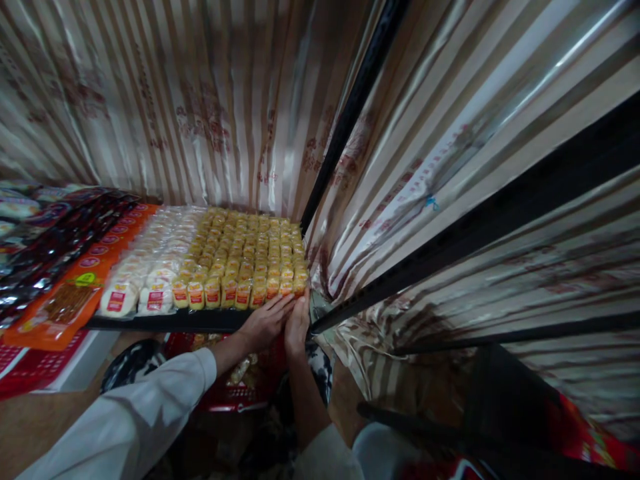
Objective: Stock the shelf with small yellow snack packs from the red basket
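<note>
Rows of small yellow snack packs (243, 257) with red labels stand side by side at the right end of a black shelf (200, 321). My left hand (267, 323) lies with fingers stretched out along the front of the rightmost rows. Close against it, my right hand (297, 327) reaches up to the front right corner of the same packs, its fingers extended and partly hidden. Neither hand visibly lifts a pack. To the left of the yellow rows are white round snacks in clear packs (159, 283).
Further left are an orange snack packet (65, 307) and dark shiny packets (55, 247). Below the shelf sits a red basket (240, 401) with wrapped items. Black metal posts (350, 110) and a striped curtain (210, 87) bound the back and right.
</note>
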{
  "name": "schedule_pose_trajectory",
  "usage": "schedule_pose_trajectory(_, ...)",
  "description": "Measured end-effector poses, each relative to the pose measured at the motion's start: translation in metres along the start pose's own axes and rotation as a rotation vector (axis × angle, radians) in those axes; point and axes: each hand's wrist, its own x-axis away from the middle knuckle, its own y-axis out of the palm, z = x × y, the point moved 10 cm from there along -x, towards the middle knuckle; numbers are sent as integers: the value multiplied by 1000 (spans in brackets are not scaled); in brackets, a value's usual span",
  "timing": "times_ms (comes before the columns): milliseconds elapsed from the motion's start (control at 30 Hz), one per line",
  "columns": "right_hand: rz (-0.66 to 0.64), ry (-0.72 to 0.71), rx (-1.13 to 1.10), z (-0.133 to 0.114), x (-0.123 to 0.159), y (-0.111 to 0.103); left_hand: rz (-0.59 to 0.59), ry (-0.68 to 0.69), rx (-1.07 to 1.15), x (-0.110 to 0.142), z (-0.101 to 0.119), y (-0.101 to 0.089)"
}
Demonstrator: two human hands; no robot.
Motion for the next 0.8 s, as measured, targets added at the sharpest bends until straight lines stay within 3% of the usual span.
schedule_pose_trajectory(433,91,-20,65,-1,-36,2,-66,80,-92,-9,-5,11)
schedule_pose_trajectory(567,65,-16,96,-2,-44,6,-110,69,-103,-9,-7,19)
schedule_pose_trajectory(800,51,54,208,-11,-61,4,-86,69,-103,-8,-7,18)
